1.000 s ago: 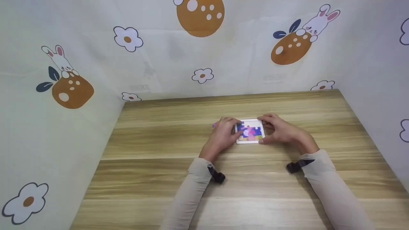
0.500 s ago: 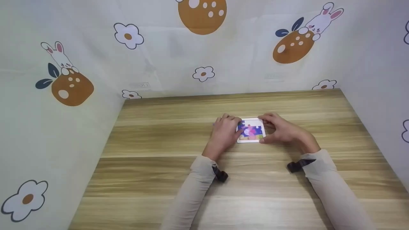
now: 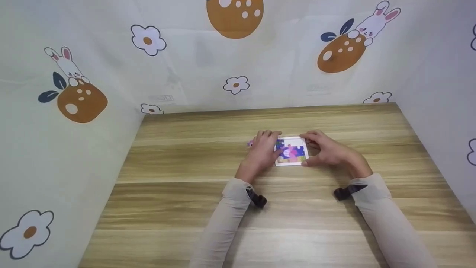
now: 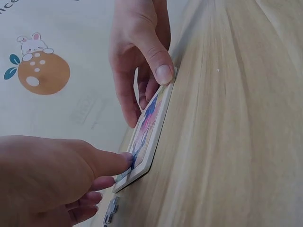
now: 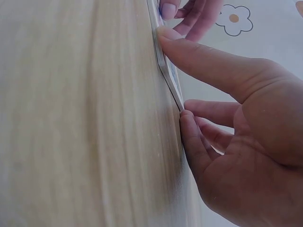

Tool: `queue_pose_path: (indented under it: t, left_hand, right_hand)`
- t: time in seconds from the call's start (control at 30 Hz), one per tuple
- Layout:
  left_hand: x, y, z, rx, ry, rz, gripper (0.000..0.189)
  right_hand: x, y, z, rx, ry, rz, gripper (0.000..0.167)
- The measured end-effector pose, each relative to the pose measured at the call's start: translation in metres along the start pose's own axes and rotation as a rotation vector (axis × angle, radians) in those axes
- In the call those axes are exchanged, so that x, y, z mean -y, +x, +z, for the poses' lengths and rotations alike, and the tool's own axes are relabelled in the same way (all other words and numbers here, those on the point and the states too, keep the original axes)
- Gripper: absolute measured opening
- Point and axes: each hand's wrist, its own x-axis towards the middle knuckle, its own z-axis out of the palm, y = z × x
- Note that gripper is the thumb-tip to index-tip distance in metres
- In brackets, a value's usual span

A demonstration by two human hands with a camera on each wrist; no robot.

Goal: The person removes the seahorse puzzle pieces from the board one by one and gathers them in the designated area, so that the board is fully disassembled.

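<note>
A small white-framed jigsaw puzzle point(image 3: 292, 154) lies on the wooden table, with blue and pink pieces in it and a bare white patch at its upper right. My left hand point(image 3: 262, 150) is over its left edge. In the left wrist view the left thumb presses on the puzzle's face, the other fingers off its near end. My right hand point(image 3: 327, 149) holds the frame's right side, thumb at the near corner and fingers at the far one. Just beyond the left hand, a loose puzzle piece point(image 3: 250, 143) is partly covered; that piece point(image 4: 111, 210) also shows in the left wrist view.
The wooden table point(image 3: 178, 208) stretches around the puzzle. Pale cloth walls point(image 3: 193, 67) with printed rabbits and flowers enclose its back and sides. Each sleeve cuff carries a black wrist camera point(image 3: 343, 193).
My left fingers have shifted slightly toward the far side and lie straighter, and the thumb stays on the puzzle. More of the loose piece shows than half a second ago. The right hand keeps its hold.
</note>
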Motion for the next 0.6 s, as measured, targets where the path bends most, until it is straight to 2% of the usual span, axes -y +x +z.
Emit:
queue_pose_path:
  t: [0.1,0.37,0.6]
  left_hand:
    - [0.001,0.001,0.000,-0.006,-0.023,0.014,0.060]
    - [0.012,0.001,0.003,-0.038,-0.048,0.075,0.046]
    - [0.018,0.003,0.003,-0.124,-0.028,0.161,0.039]
  right_hand:
    - [0.000,-0.001,0.000,-0.002,0.002,0.004,0.102]
    - [0.000,-0.002,0.000,-0.005,-0.040,0.005,0.104]
    - [0.003,-0.002,0.000,-0.005,0.024,-0.022,0.100]
